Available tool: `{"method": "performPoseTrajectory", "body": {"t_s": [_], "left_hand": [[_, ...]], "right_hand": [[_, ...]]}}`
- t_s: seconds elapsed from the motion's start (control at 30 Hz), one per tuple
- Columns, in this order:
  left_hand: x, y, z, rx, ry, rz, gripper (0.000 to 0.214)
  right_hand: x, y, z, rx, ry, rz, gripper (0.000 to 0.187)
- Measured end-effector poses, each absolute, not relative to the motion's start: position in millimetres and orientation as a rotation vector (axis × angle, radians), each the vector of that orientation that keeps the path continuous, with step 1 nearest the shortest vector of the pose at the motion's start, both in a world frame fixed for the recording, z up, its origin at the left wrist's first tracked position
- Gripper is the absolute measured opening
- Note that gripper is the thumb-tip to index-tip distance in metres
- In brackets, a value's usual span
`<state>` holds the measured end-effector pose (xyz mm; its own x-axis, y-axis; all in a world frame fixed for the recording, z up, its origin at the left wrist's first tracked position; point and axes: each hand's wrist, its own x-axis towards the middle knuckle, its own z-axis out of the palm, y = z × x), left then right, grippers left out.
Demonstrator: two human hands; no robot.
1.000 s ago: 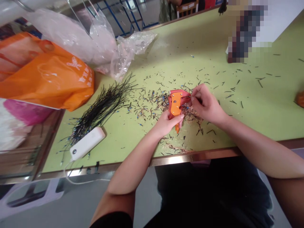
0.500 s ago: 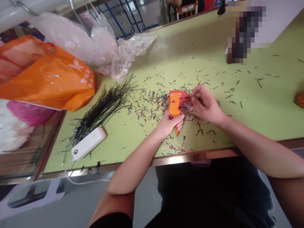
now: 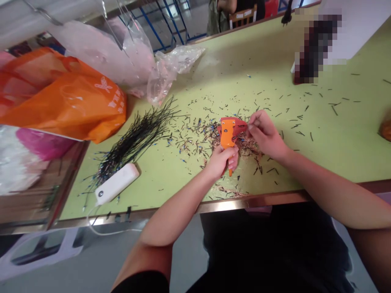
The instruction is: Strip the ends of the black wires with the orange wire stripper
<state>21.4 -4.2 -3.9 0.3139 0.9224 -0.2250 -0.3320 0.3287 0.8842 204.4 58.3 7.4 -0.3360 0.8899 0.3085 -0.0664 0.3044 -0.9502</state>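
Left hand (image 3: 224,159) has the orange-and-red tool (image 3: 227,136) by the handle, fingers curled round. Right hand's (image 3: 265,132) fingers bunch right by the tool's tip, can't tell if they're gripping anything.

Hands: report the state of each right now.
Left hand: closed, holding the orange-and-red tool.
Right hand: curled closed by the tool's tip; whether it holds anything cannot be told.

The one view looks forward and steeply down from head height, near above the counter (image 3: 336,138), with the hands (image 3: 265,136) around mid-frame and floor (image 3: 97,264) showing at the lower left.
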Motion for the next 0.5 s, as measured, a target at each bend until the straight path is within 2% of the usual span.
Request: {"method": "performPoseTrajectory", "body": {"t_s": [0.13,0.3,0.5], "left_hand": [[21,-5,3,0.832,0.766,0.968,0.042],[17,-6,13,0.764,0.629,0.95,0.035],[-20,8,31,0.487,0.743,1.297,0.025]], "right_hand": [[204,56,14,-0.704,-1.567,1.239,0.013],[206,57,20,-0.552,-1.515,1.253,0.015],[224,78,22,-0.582,-1.402,1.125,0.015]]}}
